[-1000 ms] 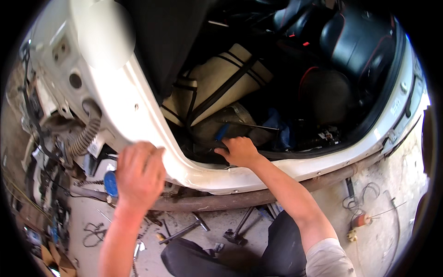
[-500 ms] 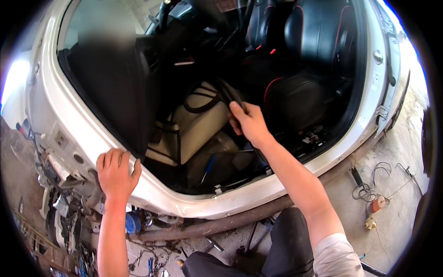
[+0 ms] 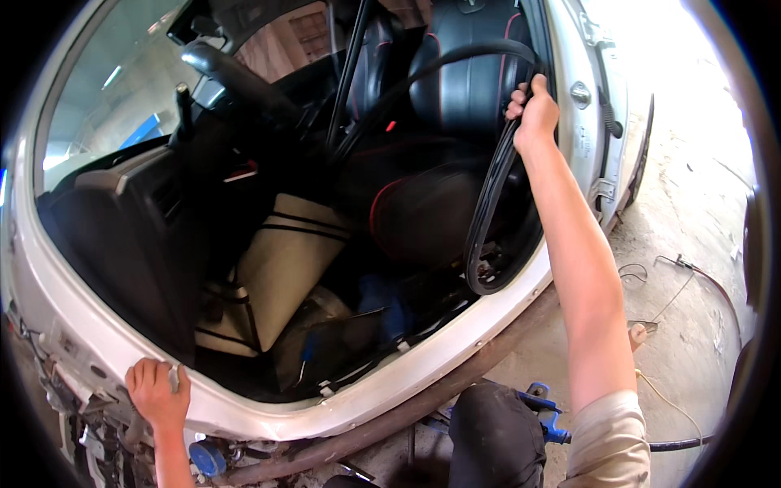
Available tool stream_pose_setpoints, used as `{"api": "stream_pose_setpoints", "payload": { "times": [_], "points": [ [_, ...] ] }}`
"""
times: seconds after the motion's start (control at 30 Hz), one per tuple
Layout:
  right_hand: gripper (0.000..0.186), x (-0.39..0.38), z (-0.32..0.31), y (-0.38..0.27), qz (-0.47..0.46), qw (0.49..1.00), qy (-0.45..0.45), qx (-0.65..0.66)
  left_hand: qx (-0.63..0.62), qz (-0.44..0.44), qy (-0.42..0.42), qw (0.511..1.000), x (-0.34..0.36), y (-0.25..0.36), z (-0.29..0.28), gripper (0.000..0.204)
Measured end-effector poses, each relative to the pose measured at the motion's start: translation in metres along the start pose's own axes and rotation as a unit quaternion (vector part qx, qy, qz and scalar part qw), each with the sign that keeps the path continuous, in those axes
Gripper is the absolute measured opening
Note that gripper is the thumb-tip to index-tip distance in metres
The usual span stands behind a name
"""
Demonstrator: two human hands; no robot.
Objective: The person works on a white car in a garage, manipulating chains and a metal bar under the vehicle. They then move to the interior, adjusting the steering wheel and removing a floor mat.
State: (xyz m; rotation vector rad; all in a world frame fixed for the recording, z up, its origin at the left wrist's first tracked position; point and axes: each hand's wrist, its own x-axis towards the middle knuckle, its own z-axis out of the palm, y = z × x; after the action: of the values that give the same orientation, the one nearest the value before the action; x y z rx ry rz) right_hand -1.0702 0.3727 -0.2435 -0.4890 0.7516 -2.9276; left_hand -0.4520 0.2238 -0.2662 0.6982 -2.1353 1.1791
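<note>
Up at the right side of the doorway, my right hand (image 3: pixel 533 114) is closed around a black rubber door seal (image 3: pixel 486 203). One part of the seal arches left across the seat, and a loop hangs down from my hand to the sill. My left hand (image 3: pixel 160 396) lies on the white door frame (image 3: pixel 268 424) at the lower left, its fingers over the painted edge and apparently holding nothing. Inside the car, a beige panel with black stripes (image 3: pixel 285 260) lies in the footwell.
A black seat with red stitching (image 3: pixel 468 81) stands behind the seal. The steering wheel (image 3: pixel 236 77) is at the upper left. A blue-handled tool (image 3: pixel 307 354) lies on the car floor. Below the sill runs a brown pipe-like bar (image 3: pixel 366 439). Cables (image 3: pixel 700 281) lie on the concrete at right.
My right hand has risen and moved right, drawing the door seal up out of the footwell into an arch and loop. My left hand stays on the frame. The view has shifted.
</note>
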Motion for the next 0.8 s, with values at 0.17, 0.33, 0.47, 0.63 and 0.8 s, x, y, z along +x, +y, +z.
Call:
{"api": "stream_pose_setpoints", "payload": {
  "times": [0.17,0.33,0.47,0.63,0.8],
  "points": [
    [0.036,0.029,-0.034,0.007,-0.068,0.99,0.047,-0.111,0.014,0.008,-0.005,1.0,-0.002,-0.005,-0.001,0.017],
    [0.042,0.056,-0.086,0.076,0.08,0.962,0.088,-0.245,0.007,0.0,-0.016,1.0,-0.005,-0.01,0.004,0.015],
    [0.054,0.094,-0.176,0.155,0.152,0.901,0.133,-0.384,-0.012,-0.007,-0.018,1.0,-0.007,-0.001,0.015,0.016],
    [0.06,0.033,-0.163,0.13,0.177,0.872,0.211,-0.404,0.007,0.007,-0.014,1.0,-0.005,-0.007,0.004,0.016],
    [0.069,0.006,-0.137,0.098,0.041,0.763,0.122,-0.634,0.01,0.016,-0.008,1.0,-0.007,-0.008,0.004,0.017]
  ]
}}
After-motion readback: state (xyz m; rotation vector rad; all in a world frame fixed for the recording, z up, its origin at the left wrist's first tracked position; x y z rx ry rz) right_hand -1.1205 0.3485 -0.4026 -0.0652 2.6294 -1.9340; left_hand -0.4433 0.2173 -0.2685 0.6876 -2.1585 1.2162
